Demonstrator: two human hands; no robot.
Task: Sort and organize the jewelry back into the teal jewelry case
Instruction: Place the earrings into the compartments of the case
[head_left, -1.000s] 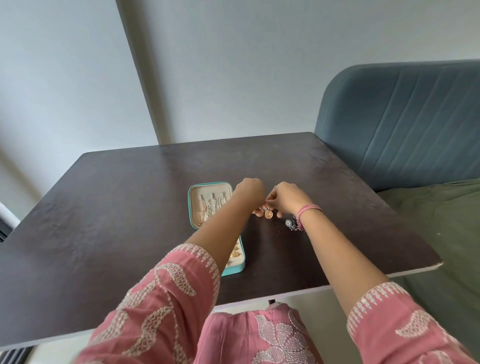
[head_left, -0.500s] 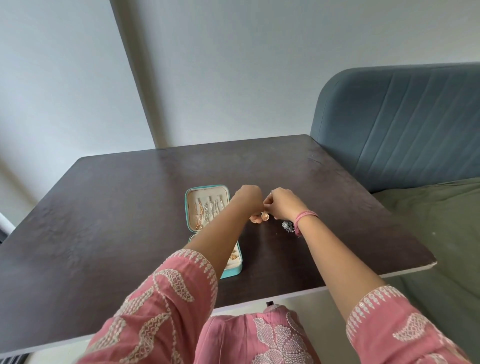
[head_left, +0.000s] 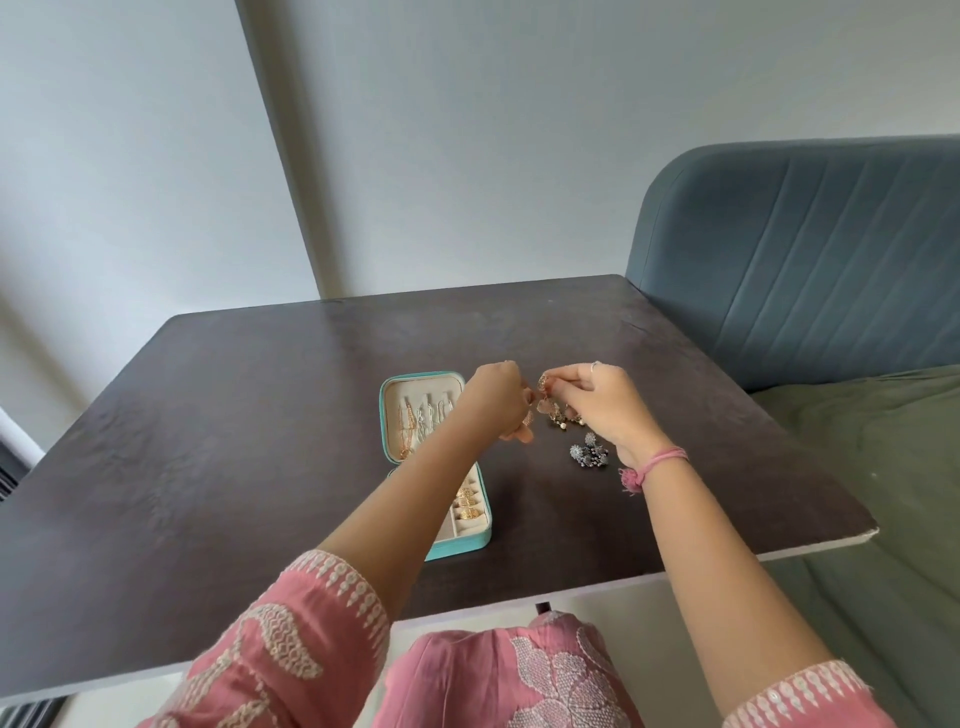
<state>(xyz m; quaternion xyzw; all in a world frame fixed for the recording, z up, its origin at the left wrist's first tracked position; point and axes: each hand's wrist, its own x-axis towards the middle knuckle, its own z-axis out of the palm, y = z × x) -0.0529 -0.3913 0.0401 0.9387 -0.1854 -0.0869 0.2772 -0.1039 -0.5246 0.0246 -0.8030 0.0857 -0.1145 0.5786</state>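
The teal jewelry case lies open on the dark table. Thin chains hang in its far half, and gold pieces sit in the slots of the near half, partly hidden by my left forearm. Just right of the case, my left hand and my right hand meet above the table. Between them they pinch a pink and gold earring with small dangling beads. A silver-grey pair of earrings lies on the table below my right wrist.
A blue-grey upholstered headboard and a green bedcover border the table on the right. The table's near edge runs just below my forearms. A grey wall stands behind the table.
Both hands have lifted slightly and the right fingers have spread, drawing the pink and gold earring up between them. The case and the silver earrings have stayed in place.
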